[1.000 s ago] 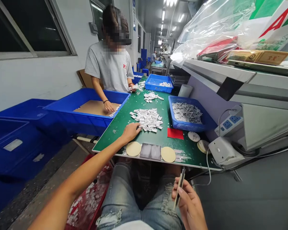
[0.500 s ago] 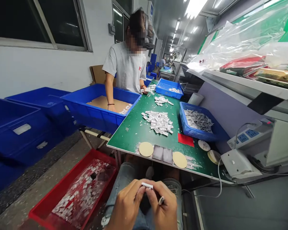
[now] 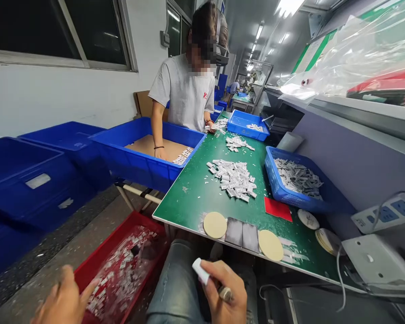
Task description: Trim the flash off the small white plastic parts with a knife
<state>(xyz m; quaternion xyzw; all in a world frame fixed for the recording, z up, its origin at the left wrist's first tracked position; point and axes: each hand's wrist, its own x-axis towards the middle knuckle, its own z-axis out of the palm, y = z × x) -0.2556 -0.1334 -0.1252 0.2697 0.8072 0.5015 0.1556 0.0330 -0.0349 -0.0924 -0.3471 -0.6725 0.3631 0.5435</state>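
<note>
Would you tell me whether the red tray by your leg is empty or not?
Not empty: the red tray holds many scattered white pieces.

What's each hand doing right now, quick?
Left hand: open, fingers spread above the red tray, apparently empty.
Right hand: closed, holding a small white piece.

Two round tan discs (image 3: 215,225) lie along the near edge of the green table (image 3: 192,198), with two dark grey pads (image 3: 242,235) between them. Farther in are one red square (image 3: 278,209), one blue mesh basket (image 3: 299,180), and two heaps of white pieces (image 3: 231,178).
</note>
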